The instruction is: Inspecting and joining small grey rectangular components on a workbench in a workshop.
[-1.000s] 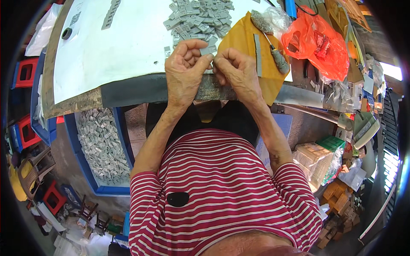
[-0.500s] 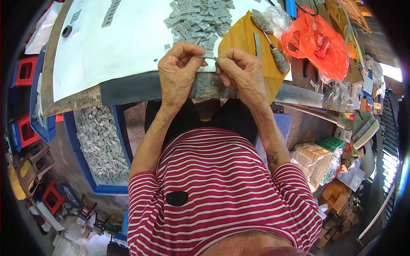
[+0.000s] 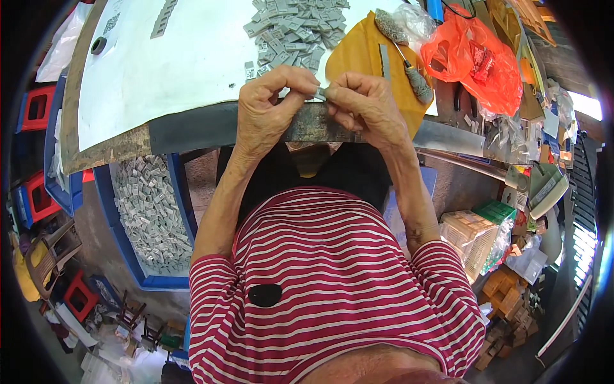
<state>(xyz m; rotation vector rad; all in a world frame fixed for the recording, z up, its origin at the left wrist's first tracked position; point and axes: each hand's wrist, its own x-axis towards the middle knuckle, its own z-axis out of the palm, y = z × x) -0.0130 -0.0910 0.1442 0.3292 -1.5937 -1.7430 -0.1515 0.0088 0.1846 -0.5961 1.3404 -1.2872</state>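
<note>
My left hand (image 3: 268, 105) and my right hand (image 3: 364, 105) meet at the near edge of the worktable (image 3: 192, 128). Between their fingertips they pinch one small grey metal piece (image 3: 320, 93). Just beyond the hands a heap of the same small grey pieces (image 3: 294, 32) lies on the white sheet (image 3: 173, 64) that covers the table. A yellow-brown envelope (image 3: 368, 54) lies under my right hand, with a flat metal strip (image 3: 384, 62) and a wire brush (image 3: 416, 80) on it.
A blue crate (image 3: 150, 211) full of grey pieces stands on the floor at my left. An orange plastic bag (image 3: 476, 61) sits at the table's right. Red stools (image 3: 38, 109), boxes and clutter (image 3: 499, 256) surround me.
Both hands stay together at the table edge. Their fingers have shifted slightly around the small grey piece, which now shows between the fingertips.
</note>
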